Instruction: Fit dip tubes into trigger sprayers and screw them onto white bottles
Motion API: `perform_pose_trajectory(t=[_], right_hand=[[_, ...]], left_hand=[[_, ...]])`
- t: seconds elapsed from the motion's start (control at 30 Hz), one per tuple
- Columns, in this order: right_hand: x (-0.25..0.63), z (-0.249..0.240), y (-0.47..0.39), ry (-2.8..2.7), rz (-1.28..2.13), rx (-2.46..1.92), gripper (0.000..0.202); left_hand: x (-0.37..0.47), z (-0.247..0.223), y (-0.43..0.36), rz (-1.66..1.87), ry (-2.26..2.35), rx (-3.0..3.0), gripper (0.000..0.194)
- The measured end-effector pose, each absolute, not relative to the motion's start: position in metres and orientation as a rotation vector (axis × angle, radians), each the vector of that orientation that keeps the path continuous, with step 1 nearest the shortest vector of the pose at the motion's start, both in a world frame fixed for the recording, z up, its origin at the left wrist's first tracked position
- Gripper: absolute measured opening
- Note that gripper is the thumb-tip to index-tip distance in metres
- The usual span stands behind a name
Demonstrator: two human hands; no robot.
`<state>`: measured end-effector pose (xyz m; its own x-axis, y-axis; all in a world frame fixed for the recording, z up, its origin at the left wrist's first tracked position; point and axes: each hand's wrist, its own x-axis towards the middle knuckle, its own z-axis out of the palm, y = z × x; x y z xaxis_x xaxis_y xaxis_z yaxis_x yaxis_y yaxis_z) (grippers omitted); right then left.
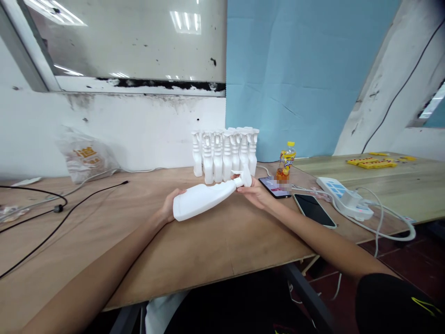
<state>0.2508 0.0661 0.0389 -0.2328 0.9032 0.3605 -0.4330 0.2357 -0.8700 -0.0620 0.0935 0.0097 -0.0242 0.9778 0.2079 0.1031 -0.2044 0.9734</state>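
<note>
A white spray bottle (205, 199) is held tilted above the brown table, its base to the left and its spray head to the right. My left hand (169, 205) grips the bottle's base end, fingers partly hidden behind it. At the other end, my right hand (253, 190) is closed around the neck and spray head. Just behind the held bottle, several white spray bottles (227, 155) stand upright in a tight group near the wall.
On the brown table (208, 255) lie two phones (314, 210) and a power strip (344, 199) with white cables at the right. A drink bottle (285, 162) stands behind them. A plastic bag (86, 155) and black cables (66, 221) are at the left.
</note>
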Motion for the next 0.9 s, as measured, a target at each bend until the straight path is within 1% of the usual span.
perform_pose_trajectory(t=[0.1, 0.2, 0.27, 0.43, 0.5, 0.57, 0.63, 0.67, 0.77, 0.9], right_hand=[[0.249, 0.030, 0.072, -1.126, 1.471, -0.515, 0.042], [0.250, 0.018, 0.082, -1.059, 1.494, -0.568, 0.036], [0.253, 0.012, 0.088, -1.046, 1.468, -0.581, 0.034], [0.253, 0.004, 0.093, -1.028, 1.441, -0.607, 0.030], [0.251, 0.001, 0.094, -1.032, 1.448, -0.612, 0.029], [0.251, 0.000, 0.093, -1.047, 1.464, -0.608, 0.031], [0.252, 0.003, 0.092, -1.080, 1.490, -0.596, 0.034], [0.253, 0.005, 0.091, -1.101, 1.503, -0.588, 0.037], [0.255, 0.013, 0.084, -1.167, 1.532, -0.562, 0.040], [0.252, 0.023, 0.072, -1.234, 1.558, -0.529, 0.039]], left_hand=[[-0.060, 0.011, 0.091, 1.203, 1.136, 1.488, 0.049], [-0.057, 0.010, 0.089, 1.134, 1.109, 1.570, 0.053], [-0.056, 0.010, 0.089, 1.132, 1.126, 1.639, 0.056], [-0.055, 0.022, 0.079, 1.195, 1.269, 1.893, 0.071], [-0.052, 0.026, 0.071, 1.070, 1.273, 2.214, 0.076], [-0.048, 0.029, 0.064, 0.859, 1.266, 2.529, 0.087], [-0.046, 0.029, 0.061, 0.711, 1.291, 2.615, 0.098], [-0.046, 0.030, 0.061, 0.669, 1.306, 2.583, 0.100], [-0.054, 0.039, 0.066, 0.579, 1.257, 2.413, 0.094], [-0.087, 0.056, 0.078, 0.484, 0.960, 2.144, 0.075]])
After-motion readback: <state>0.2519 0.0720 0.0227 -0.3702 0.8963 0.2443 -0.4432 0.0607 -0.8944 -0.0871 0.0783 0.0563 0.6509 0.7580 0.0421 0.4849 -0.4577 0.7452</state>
